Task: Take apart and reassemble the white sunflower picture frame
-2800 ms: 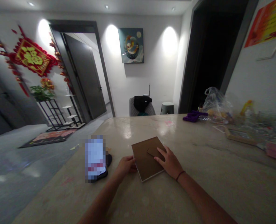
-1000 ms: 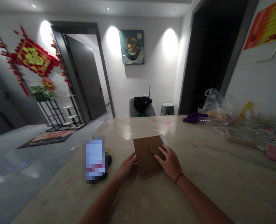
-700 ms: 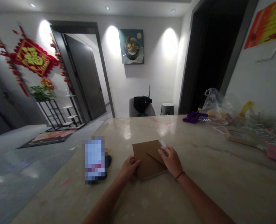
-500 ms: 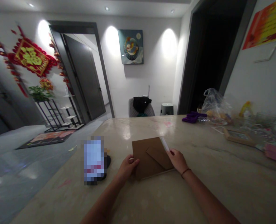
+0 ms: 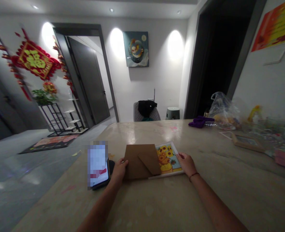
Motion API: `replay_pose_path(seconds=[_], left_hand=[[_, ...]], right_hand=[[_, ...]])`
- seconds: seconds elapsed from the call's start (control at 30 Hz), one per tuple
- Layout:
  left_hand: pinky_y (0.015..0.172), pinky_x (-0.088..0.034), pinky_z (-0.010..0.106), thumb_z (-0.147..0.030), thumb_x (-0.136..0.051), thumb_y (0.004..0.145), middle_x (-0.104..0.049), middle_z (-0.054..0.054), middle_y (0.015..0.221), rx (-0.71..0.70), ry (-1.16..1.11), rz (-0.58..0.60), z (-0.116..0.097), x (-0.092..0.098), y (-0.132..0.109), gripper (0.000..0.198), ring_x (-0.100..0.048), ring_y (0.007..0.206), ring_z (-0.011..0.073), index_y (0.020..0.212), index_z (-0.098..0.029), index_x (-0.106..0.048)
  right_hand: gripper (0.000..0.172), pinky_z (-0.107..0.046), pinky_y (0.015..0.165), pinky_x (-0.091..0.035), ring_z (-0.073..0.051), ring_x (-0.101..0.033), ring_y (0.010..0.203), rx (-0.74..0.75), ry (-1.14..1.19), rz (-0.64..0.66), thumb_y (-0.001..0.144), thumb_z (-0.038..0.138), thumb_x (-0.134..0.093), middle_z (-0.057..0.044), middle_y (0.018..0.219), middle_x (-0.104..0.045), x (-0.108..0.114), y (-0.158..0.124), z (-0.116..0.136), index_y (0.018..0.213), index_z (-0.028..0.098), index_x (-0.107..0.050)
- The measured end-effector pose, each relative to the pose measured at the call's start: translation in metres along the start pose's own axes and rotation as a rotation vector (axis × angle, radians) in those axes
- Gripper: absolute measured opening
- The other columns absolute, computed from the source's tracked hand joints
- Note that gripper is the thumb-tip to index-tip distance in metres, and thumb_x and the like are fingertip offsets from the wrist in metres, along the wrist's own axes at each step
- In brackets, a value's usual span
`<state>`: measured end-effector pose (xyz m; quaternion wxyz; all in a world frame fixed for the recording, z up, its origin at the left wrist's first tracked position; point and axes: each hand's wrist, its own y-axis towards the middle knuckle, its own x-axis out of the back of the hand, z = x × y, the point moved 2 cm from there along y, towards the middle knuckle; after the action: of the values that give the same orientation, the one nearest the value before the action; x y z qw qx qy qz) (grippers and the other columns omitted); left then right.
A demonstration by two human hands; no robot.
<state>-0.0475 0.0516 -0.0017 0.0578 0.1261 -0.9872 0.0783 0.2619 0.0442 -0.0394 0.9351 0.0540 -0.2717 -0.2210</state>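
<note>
**Q: Where is the item being handled?**
A: A brown kraft envelope (image 5: 135, 162) is laid flat on the pale stone bench (image 5: 157, 206), at lower centre of the frame. Its triangular flap (image 5: 150, 159) is folded down and points toward the lower right. A sunflower picture (image 5: 168, 158) with a white border is positioned at the envelope's right end, with its left part covered by the envelope and its right part exposed.

**Q: What is the state of the hands?**
A: The left hand (image 5: 119, 170) is placed at the envelope's left end, with the fingers (image 5: 121, 162) clenched onto its edge. The right hand (image 5: 187, 163) is placed at the picture's right edge, with the fingers (image 5: 179, 157) bent against it. Whether the picture is firmly grasped cannot be told.

**Q: What is located nearby?**
A: A smartphone (image 5: 97, 164), its screen obscured by pixelation, is placed just left of the left hand. A purple cloth item (image 5: 200, 121), a clear plastic bag (image 5: 223, 109) and a small wooden frame (image 5: 247, 142) are placed toward the right of the bench.
</note>
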Motion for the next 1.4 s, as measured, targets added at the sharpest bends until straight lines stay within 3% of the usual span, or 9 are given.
replay_pose_path(seconds=[0.17,0.3,0.43,0.57,0.7,0.83,0.97,1.2,1.4], left_hand=[[0.069,-0.049,0.028,-0.015,-0.053,0.071,-0.068,0.006,0.084,-0.019,-0.023,-0.030,-0.002,0.000,0.000,0.017,-0.063,0.078,0.0182,0.086,-0.015,-0.061],[0.066,-0.049,0.027,-0.016,-0.051,0.071,-0.069,0.005,0.081,-0.029,-0.067,-0.008,-0.003,-0.005,-0.006,0.016,-0.064,0.074,0.0177,0.084,-0.017,-0.060],[0.062,-0.048,0.027,-0.021,-0.053,0.070,-0.068,0.004,0.080,-0.015,-0.103,0.041,-0.005,-0.014,-0.017,0.019,-0.064,0.071,0.0181,0.087,-0.019,-0.060],[0.060,-0.048,0.028,-0.033,-0.054,0.070,-0.068,0.006,0.083,-0.054,-0.062,0.122,-0.007,-0.022,-0.026,0.027,-0.063,0.072,0.0196,0.091,-0.017,-0.061],[0.065,-0.048,0.032,-0.044,-0.043,0.076,-0.066,0.011,0.096,-0.146,0.104,0.314,-0.007,-0.034,-0.033,0.042,-0.063,0.081,0.0208,0.105,-0.017,-0.057],[0.096,-0.035,0.035,-0.038,-0.045,0.077,-0.054,0.009,0.120,-0.474,0.418,0.453,-0.004,-0.045,-0.041,0.036,-0.048,0.112,0.0202,0.104,-0.019,-0.058],[0.102,-0.027,0.035,-0.041,-0.053,0.073,-0.045,0.006,0.130,-0.633,0.729,0.480,-0.001,-0.046,-0.049,0.029,-0.038,0.121,0.0217,0.095,-0.023,-0.060],[0.078,-0.041,0.028,-0.044,-0.063,0.063,-0.061,0.004,0.103,-0.708,0.903,0.476,-0.018,-0.028,-0.048,0.030,-0.056,0.092,0.0202,0.080,-0.021,-0.051],[0.067,-0.039,0.025,-0.048,-0.062,0.061,-0.063,0.002,0.089,-0.669,0.939,0.441,-0.022,-0.015,-0.041,0.033,-0.057,0.081,0.0187,0.076,-0.021,-0.050]], right_hand=[[0.035,-0.029,0.069,-0.044,-0.021,-0.060,0.077,0.004,-0.086,-0.074,0.072,0.034,-0.045,-0.012,0.083,-0.066,0.008,-0.002,0.005,0.091,0.012,-0.065],[0.030,-0.037,0.081,-0.039,-0.024,-0.055,0.088,0.163,-0.207,-0.187,0.073,0.037,-0.047,-0.012,0.088,-0.065,0.009,-0.014,0.026,0.082,0.017,-0.067],[0.040,-0.031,0.074,-0.045,-0.020,-0.060,0.080,0.141,0.217,0.112,0.074,0.046,-0.046,-0.009,0.085,-0.067,-0.016,-0.030,0.047,0.090,0.016,-0.064],[0.045,-0.031,0.067,-0.048,-0.020,-0.063,0.073,0.031,0.425,0.176,0.066,0.042,-0.054,-0.006,0.077,-0.069,-0.027,-0.032,0.049,0.100,0.013,-0.060],[0.038,-0.030,0.072,-0.048,-0.021,-0.062,0.081,-0.036,0.373,0.036,0.064,0.036,-0.051,-0.009,0.087,-0.069,0.004,-0.011,0.032,0.093,0.016,-0.064],[0.044,-0.036,0.086,-0.039,-0.026,-0.054,0.100,-0.093,0.258,-0.169,0.068,0.030,-0.042,-0.017,0.104,-0.062,0.056,0.008,0.012,0.100,0.007,-0.062],[0.044,-0.038,0.076,-0.042,-0.028,-0.057,0.093,-0.249,-0.116,-0.325,0.072,0.024,-0.034,-0.017,0.102,-0.063,0.089,0.011,-0.005,0.104,0.013,-0.062],[0.045,-0.036,0.064,-0.043,-0.028,-0.060,0.085,-0.365,-0.377,-0.269,0.070,0.021,-0.037,-0.016,0.099,-0.064,0.095,0.006,-0.012,0.107,0.021,-0.061],[0.043,-0.036,0.060,-0.043,-0.028,-0.061,0.078,-0.323,-0.571,-0.196,0.071,0.018,-0.036,-0.017,0.092,-0.064,0.092,0.003,-0.009,0.105,0.019,-0.061]])
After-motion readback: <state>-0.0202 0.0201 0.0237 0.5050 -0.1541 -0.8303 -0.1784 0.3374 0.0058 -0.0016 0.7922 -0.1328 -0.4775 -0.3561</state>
